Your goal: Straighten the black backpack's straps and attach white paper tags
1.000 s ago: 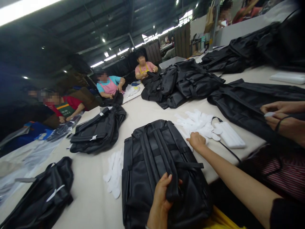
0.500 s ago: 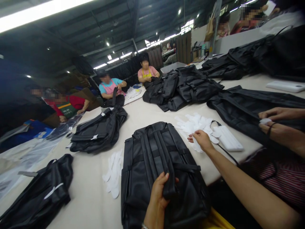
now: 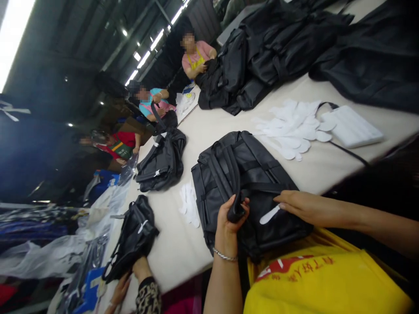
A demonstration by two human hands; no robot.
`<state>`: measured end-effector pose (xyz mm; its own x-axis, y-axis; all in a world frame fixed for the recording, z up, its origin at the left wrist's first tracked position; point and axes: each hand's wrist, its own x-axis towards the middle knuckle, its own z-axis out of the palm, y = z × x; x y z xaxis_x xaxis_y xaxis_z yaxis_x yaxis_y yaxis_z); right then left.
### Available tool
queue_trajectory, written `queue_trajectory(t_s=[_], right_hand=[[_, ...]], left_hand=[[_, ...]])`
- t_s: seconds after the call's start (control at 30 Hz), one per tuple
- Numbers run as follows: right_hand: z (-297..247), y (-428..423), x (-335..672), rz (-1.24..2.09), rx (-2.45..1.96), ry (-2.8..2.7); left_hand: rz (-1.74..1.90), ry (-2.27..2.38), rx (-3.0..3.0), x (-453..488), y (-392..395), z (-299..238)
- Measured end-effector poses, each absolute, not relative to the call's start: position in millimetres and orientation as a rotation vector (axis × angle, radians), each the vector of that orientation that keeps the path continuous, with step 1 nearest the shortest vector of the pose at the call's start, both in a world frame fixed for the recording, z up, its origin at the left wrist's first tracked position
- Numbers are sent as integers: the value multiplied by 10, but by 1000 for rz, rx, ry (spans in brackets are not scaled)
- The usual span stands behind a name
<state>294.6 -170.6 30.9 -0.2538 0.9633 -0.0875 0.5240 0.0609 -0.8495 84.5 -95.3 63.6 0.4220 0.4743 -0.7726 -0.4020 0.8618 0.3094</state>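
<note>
The black backpack looks smooth and semi-glossy.

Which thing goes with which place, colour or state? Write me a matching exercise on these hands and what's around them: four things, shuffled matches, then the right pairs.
Things:
1. left hand
2. right hand
3. bracelet
4. apron

Matches:
A. bright yellow
B. fingertips at the narrow end of a white tag
C. around the left wrist
D. gripping a black strap

Right pairs:
1-D
2-B
3-C
4-A
</note>
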Motion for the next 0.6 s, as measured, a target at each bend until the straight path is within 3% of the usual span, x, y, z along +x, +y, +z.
queue_trajectory(t_s=[0.2, 0.4, 0.6], right_hand=[[419, -1392, 2911, 1001, -1645, -1645], [488, -1185, 2824, 1599, -1671, -1586], [522, -1137, 2679, 1689, -1739, -1682]], left_hand=[[527, 1023, 143, 866, -919, 660], [479, 1044, 159, 918, -922, 645], [520, 1074, 131, 939, -942, 636]])
